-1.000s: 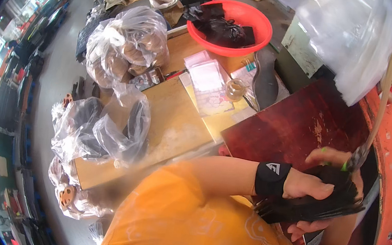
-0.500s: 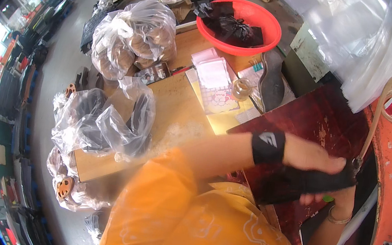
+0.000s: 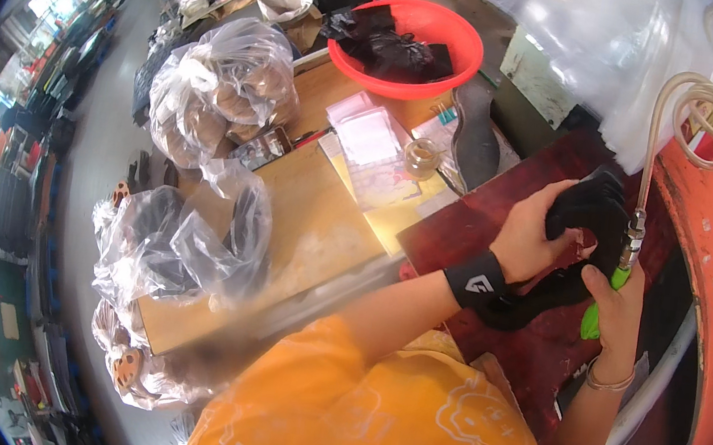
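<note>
My left hand (image 3: 528, 236), with a black wristband, grips a black, curved piece (image 3: 591, 204) with a soft-looking surface. Its exact kind is unclear, and part of it hangs below the wrist. Close on the right, my right hand (image 3: 623, 316) is closed around a bright green air blow gun (image 3: 592, 322), partly covered by the fingers. A metal fitting (image 3: 634, 236) joins the gun to a clear coiled hose (image 3: 667, 110). Both hands are over a dark red, worn board (image 3: 484, 212).
A wooden table (image 3: 320, 227) bears papers (image 3: 367, 138), a small glass jar (image 3: 422, 157) and a dark shoe sole (image 3: 477, 139). Behind stands a red basin (image 3: 466, 43) with black plastic. Filled clear bags (image 3: 226, 84) lie left; an orange machine frame (image 3: 712, 260) borders the right.
The black piece has been raised and turned, and my left hand has moved up and left with it. My right hand and the green blow gun, mostly hidden before, now show.
</note>
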`<state>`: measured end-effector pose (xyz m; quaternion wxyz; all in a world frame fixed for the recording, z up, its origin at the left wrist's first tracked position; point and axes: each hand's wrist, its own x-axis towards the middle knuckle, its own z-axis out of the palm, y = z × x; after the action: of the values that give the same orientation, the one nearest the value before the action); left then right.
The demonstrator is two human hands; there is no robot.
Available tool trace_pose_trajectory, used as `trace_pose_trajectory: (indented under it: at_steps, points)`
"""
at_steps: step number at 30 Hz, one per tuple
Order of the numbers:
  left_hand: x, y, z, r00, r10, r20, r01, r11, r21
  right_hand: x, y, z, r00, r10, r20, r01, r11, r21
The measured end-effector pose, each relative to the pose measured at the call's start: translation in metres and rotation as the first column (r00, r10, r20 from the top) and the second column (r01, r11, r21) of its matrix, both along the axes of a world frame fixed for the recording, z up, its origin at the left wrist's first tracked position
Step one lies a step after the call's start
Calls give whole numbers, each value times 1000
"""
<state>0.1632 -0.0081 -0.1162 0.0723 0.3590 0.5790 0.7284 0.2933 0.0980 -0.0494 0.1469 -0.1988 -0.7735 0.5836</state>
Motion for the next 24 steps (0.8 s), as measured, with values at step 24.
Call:
trace_pose_trajectory:
  at_steps: [24]
  points:
    - [-61, 29, -71, -4, -472, 881, 878, 420, 229, 52, 43, 31, 558, -417, -717, 135, 898, -418]
